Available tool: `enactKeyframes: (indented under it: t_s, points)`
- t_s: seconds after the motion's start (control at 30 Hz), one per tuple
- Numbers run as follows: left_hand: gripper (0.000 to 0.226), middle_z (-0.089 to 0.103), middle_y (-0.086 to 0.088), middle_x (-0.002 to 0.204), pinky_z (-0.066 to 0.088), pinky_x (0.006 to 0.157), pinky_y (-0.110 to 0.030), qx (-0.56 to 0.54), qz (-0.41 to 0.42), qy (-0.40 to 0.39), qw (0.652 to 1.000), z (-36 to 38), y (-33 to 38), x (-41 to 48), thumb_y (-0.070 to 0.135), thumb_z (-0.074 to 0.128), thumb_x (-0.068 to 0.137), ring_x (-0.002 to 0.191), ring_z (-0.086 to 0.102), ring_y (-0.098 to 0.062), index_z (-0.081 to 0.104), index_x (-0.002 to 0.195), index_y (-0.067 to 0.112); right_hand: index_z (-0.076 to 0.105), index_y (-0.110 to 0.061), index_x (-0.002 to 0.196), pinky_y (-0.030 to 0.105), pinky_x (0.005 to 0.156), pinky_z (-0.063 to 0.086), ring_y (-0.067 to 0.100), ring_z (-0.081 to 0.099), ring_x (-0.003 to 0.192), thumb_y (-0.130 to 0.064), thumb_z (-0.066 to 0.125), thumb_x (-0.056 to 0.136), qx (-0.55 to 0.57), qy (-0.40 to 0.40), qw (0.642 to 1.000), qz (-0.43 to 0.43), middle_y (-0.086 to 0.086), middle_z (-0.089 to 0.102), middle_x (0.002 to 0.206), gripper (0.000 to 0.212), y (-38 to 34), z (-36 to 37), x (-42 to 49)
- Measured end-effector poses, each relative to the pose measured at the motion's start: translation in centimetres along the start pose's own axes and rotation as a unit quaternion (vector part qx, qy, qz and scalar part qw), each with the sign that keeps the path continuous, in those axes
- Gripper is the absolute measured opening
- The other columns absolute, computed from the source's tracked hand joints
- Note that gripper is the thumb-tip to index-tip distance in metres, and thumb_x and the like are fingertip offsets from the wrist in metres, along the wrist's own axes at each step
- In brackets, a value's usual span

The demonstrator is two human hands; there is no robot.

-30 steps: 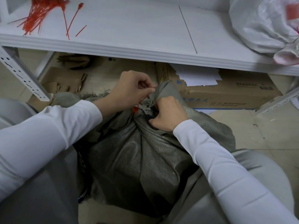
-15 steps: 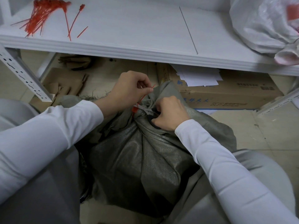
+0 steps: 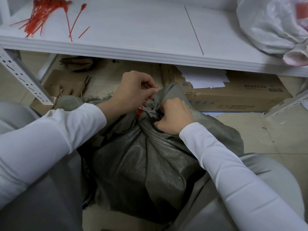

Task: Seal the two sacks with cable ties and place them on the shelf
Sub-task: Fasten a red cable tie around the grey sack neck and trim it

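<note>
- The shelf (image 3: 133, 30) spanned the far side; a heap of spare red ties (image 3: 41, 15) lay at its far left;
- The grey sack (image 3: 146, 164) stood on the floor (image 3: 266, 139), near, below the shelf;
- The right hand (image 3: 175, 117) gripped the sack's bunched neck, fingers curled;
- The left hand (image 3: 133, 92) pinched the tail of the red cable tie (image 3: 139, 112) at that neck.

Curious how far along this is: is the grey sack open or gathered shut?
Gathered shut: right hand grips the grey sack by its bunched neck; left hand pinches the red cable tie around it. Cinched tight? Cannot tell.
</note>
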State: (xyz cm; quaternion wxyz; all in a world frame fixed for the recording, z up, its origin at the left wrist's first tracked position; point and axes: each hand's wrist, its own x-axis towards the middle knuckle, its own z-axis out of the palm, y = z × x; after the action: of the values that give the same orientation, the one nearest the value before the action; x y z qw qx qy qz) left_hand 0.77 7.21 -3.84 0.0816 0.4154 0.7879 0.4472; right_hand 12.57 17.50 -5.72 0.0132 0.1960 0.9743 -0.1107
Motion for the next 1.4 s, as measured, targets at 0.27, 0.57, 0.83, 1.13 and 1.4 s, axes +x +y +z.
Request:
enactKeyframes:
  t_s: [0.27, 0.57, 0.83, 1.13, 1.4]
  points:
    - [0.009, 0.063, 0.004, 0.065, 0.041, 0.058, -0.008, 0.058, 0.010, 0.021, 0.998, -0.2, -0.2, 0.1, 0.018, 0.075, 0.079, 0.057, 0.053, 0.000, 0.074, 0.077, 0.009, 0.039, -0.016, 0.055, 0.028, 0.056, 0.029, 0.029, 0.040, 0.061, -0.039, 0.066, 0.063, -0.018, 0.010, 1.000, -0.015, 0.002, 0.038, 0.058, 0.037, 0.4, 0.3, 0.4]
    - [0.010, 0.066, 0.005, 0.070, 0.037, 0.060, -0.002, 0.077, 0.014, 0.032, 0.996, -0.3, -0.1, 0.1, 0.020, 0.074, 0.080, 0.067, 0.058, -0.007, 0.075, 0.080, 0.010, 0.038, -0.015, 0.055, 0.029, 0.058, 0.034, 0.029, 0.041, 0.062, -0.038, 0.066, 0.066, -0.013, -0.004, 1.000, -0.016, 0.004, 0.038, 0.059, 0.038, 0.2, -0.2, 0.2]
    - [0.006, 0.065, 0.006, 0.069, 0.035, 0.050, -0.001, 0.043, 0.035, -0.003, 0.998, -0.1, 0.9, -0.5, 0.018, 0.073, 0.081, 0.052, 0.054, 0.014, 0.073, 0.076, 0.013, 0.045, -0.016, 0.058, 0.028, 0.051, 0.030, 0.027, 0.050, 0.060, -0.045, 0.064, 0.068, 0.044, -0.015, 0.999, 0.000, 0.003, 0.050, 0.060, 0.036, 0.4, 0.3, 0.4]
    - [0.007, 0.070, 0.003, 0.072, 0.040, 0.060, -0.005, 0.046, 0.038, 0.022, 0.998, -0.6, 0.6, -0.1, 0.020, 0.074, 0.079, 0.064, 0.060, 0.002, 0.074, 0.077, 0.013, 0.038, -0.017, 0.053, 0.026, 0.047, 0.025, 0.023, 0.044, 0.055, -0.036, 0.064, 0.065, 0.088, -0.037, 0.995, 0.014, 0.001, 0.044, 0.054, 0.034, 0.1, -0.1, 0.9]
    - [0.008, 0.065, 0.006, 0.067, 0.040, 0.058, -0.007, 0.017, 0.008, 0.055, 0.998, -1.3, 0.3, 1.1, 0.024, 0.075, 0.079, 0.062, 0.056, -0.002, 0.073, 0.077, 0.016, 0.044, -0.018, 0.047, 0.025, 0.051, 0.033, 0.022, 0.049, 0.056, -0.027, 0.070, 0.073, 0.150, -0.037, 0.988, 0.011, 0.000, 0.046, 0.051, 0.038, -0.3, 0.8, 1.4]
